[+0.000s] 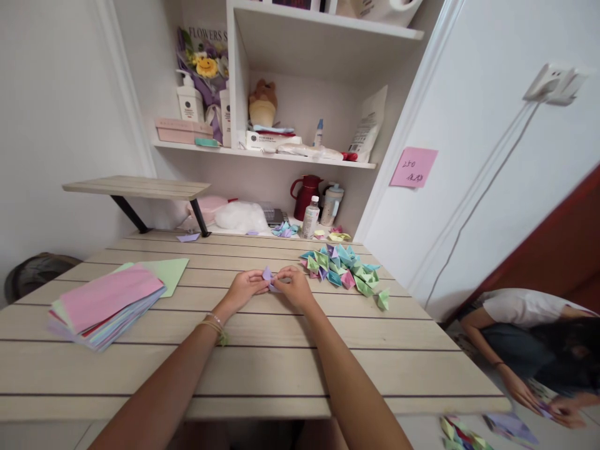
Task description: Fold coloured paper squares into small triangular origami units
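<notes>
Paper [267,274] in fingers [284,274], capped bottle [310,220] beyond

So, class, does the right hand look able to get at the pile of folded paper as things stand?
Probably yes: the pile of folded paper lies beside the right hand, with nothing visible between, though its fingers are busy with the purple paper.

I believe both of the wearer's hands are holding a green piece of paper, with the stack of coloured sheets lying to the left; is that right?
Not quite: the piece of paper is purple, not green, as the head view shows. The left hand and right hand both hold it, and the stack of coloured sheets lies to the left.
</notes>
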`<action>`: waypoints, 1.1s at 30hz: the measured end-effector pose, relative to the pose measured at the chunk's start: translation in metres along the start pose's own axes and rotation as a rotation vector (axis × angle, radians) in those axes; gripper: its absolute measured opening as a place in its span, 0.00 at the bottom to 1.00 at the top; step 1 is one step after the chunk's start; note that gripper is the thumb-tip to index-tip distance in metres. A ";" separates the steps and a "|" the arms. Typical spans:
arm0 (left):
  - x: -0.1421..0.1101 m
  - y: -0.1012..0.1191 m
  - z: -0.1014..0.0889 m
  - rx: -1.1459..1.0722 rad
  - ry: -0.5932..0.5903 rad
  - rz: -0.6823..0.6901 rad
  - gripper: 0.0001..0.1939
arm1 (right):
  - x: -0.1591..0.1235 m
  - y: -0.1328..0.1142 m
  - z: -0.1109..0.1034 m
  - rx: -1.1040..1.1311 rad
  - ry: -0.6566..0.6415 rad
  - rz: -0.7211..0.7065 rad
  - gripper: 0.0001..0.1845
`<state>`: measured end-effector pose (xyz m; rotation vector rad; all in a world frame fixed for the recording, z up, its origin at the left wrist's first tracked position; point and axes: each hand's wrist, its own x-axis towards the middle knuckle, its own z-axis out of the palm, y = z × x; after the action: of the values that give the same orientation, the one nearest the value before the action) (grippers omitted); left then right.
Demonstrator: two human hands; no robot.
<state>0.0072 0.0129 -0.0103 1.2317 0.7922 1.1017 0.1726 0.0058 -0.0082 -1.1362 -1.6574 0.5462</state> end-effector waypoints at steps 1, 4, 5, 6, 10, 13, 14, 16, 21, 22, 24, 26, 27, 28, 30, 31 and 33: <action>0.000 0.001 0.000 0.006 0.004 -0.003 0.17 | 0.000 0.000 0.000 0.013 -0.014 0.002 0.08; -0.001 0.002 0.001 0.000 0.043 0.003 0.15 | 0.001 -0.002 0.002 0.119 -0.048 0.029 0.10; 0.000 0.002 0.001 -0.010 0.062 0.011 0.14 | 0.002 -0.003 0.003 0.172 -0.052 0.053 0.12; 0.000 0.002 0.001 -0.022 0.078 0.020 0.14 | 0.002 -0.004 0.004 0.224 -0.056 0.081 0.13; 0.001 0.001 0.001 -0.056 0.096 0.035 0.14 | 0.001 -0.009 0.009 0.323 -0.040 0.135 0.17; 0.001 0.003 0.002 -0.076 0.113 0.036 0.14 | -0.001 -0.011 0.009 0.313 0.006 0.145 0.16; 0.000 0.003 0.002 -0.081 0.121 0.036 0.13 | -0.001 -0.011 0.008 0.306 0.015 0.155 0.15; 0.000 0.004 0.002 -0.075 0.132 0.039 0.13 | -0.001 -0.012 0.007 0.295 0.027 0.177 0.13; 0.001 0.006 0.004 -0.029 0.182 0.100 0.13 | 0.000 -0.010 0.009 0.425 0.025 0.222 0.14; 0.001 0.006 0.005 -0.019 0.185 0.110 0.13 | 0.000 -0.010 0.009 0.476 0.011 0.231 0.14; 0.002 0.005 0.005 0.009 0.181 0.123 0.14 | 0.000 -0.010 0.011 0.563 -0.015 0.250 0.16; 0.003 0.003 0.006 0.052 0.179 0.147 0.15 | -0.001 -0.010 0.013 0.593 -0.019 0.260 0.19; 0.004 0.002 0.007 0.074 0.181 0.163 0.16 | -0.001 -0.011 0.014 0.583 -0.008 0.261 0.20; 0.004 0.000 0.007 0.091 0.188 0.179 0.16 | -0.001 -0.011 0.015 0.564 0.006 0.259 0.21; 0.005 -0.003 0.007 0.104 0.211 0.195 0.16 | -0.001 -0.011 0.017 0.524 0.029 0.249 0.21; 0.006 -0.004 0.006 0.098 0.225 0.191 0.15 | -0.001 -0.011 0.017 0.509 0.035 0.240 0.20; 0.006 -0.005 0.005 0.067 0.246 0.165 0.15 | 0.000 -0.011 0.017 0.473 0.035 0.205 0.17</action>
<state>0.0143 0.0169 -0.0137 1.2488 0.9315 1.3900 0.1528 0.0036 -0.0062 -0.9571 -1.2925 0.9847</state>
